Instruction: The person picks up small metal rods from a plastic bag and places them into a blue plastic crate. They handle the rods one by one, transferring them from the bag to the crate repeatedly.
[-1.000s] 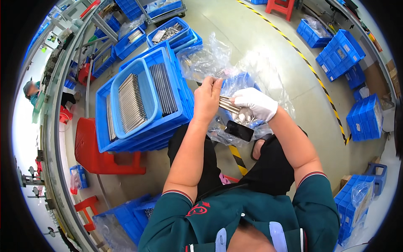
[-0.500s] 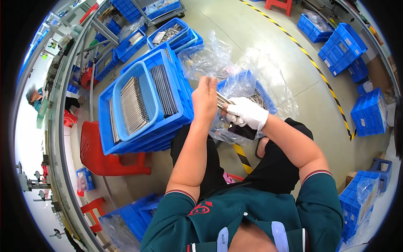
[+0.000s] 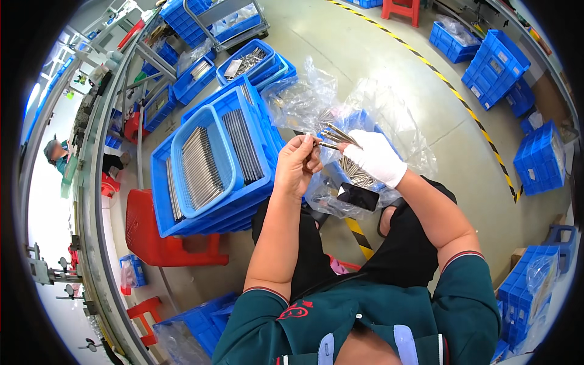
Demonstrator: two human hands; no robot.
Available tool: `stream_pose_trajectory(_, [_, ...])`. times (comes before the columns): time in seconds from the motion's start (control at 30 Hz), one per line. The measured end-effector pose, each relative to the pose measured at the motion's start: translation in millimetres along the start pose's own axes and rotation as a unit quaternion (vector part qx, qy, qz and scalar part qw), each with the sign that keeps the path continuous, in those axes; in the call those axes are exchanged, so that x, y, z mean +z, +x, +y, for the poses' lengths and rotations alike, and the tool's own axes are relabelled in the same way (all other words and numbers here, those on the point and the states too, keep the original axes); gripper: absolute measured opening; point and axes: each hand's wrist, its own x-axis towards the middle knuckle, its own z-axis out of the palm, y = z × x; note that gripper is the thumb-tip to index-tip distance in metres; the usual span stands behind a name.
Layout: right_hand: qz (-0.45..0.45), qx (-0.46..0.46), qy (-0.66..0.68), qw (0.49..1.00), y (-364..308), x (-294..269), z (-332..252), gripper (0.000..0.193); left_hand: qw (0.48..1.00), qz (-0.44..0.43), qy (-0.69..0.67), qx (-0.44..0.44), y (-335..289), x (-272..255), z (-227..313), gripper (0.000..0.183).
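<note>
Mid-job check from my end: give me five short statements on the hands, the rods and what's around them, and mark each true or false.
1. The left hand is bare and the right hand is gloved. True.
2. The right hand holds just one rod. False: it holds several metal rods.
3. A phone lies to the right of the light-blue basket. True.
4. The stool beside the bin stack is green. False: it is a red stool.
5. Black-and-yellow tape is on the floor. True.
</note>
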Motion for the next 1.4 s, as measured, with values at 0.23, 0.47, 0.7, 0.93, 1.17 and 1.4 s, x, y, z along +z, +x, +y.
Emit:
stream_pose_trajectory(0.23, [-0.001, -0.021, -0.070, 0.997, 1, 4, -1, 0.022, 0.999, -0.007, 0.036, 0.003, -2, -2, -1, 0.016])
stream_pose_trajectory(0.47, [0.007, -0.032, -0.110, 0.993, -1, 6, -8, 0.021, 0.998, -0.009, 0.063, 0.000, -6, 0, 0, 0.014])
stream_pose_trajectory(0.7, [0.011, 0.004, -0.058, 0.998, 2, 9, 2, 0.023, 0.977, 0.041, 0.202, 0.051, -8, 5, -2, 0.017])
stream_pose_trajectory(0.93, [-0.042, 0.028, 0.011, 0.999, 7, -2, 0, 0.033, 0.973, 0.085, 0.185, 0.105, -6, -3, 7, 0.020])
stream_pose_trajectory(1.17, [-0.130, 0.071, 0.113, 0.983, 7, -1, -8, 0.035, 0.992, 0.028, 0.110, 0.057, -7, -3, 7, 0.018])
stream_pose_trajectory(1.4, [-0.157, 0.123, 0.226, 0.953, 4, -2, -8, 0.035, 0.988, -0.003, 0.145, 0.053, -10, -3, 13, 0.014])
